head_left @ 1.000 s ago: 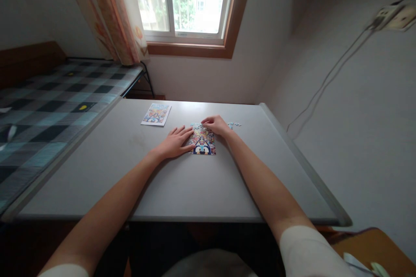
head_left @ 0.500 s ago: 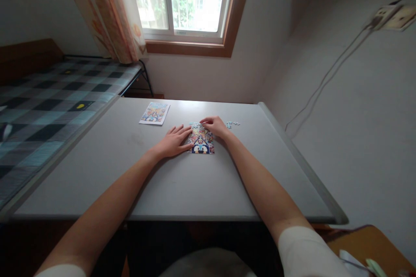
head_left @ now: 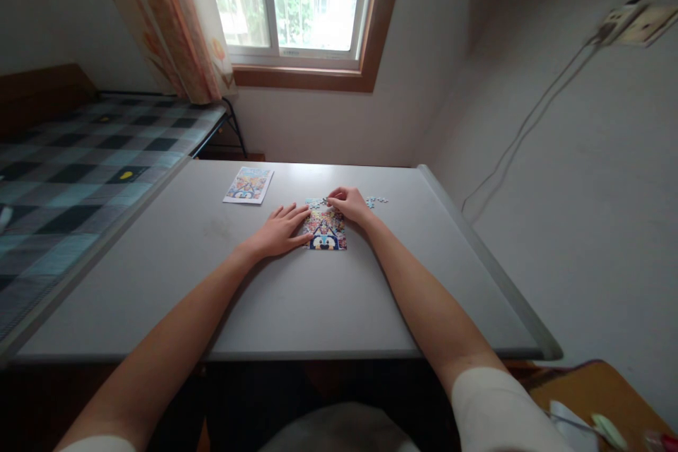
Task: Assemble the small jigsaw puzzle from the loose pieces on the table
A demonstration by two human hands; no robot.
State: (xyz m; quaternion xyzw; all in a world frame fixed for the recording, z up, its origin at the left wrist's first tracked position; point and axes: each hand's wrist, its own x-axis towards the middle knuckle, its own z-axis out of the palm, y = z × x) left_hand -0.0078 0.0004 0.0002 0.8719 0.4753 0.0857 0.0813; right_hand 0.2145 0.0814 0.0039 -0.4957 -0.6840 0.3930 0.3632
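Note:
A partly assembled jigsaw puzzle (head_left: 325,232) lies on the grey-white table, its lower part showing a blue and white cartoon face. My left hand (head_left: 280,229) rests flat with fingers spread, its fingertips and thumb touching the puzzle's left edge. Over the puzzle's upper right, my right hand (head_left: 349,205) has thumb and forefinger pinched on a small jigsaw piece (head_left: 325,200). Several loose pieces (head_left: 371,202) lie just right of that hand. A printed picture card (head_left: 248,185) with a matching design is farther back on the left.
The table (head_left: 265,311) has a raised rim along its right side (head_left: 492,261). A bed with a checked cover (head_left: 106,148) stands to the left. At lower right is a wooden stool or chair (head_left: 598,388) with small items on it. A cable (head_left: 516,138) hangs on the wall.
The view has shifted slightly. My right hand's fingertips have moved a little at the puzzle's top, and a small piece now shows at their tips. My left hand stays flat by the puzzle.

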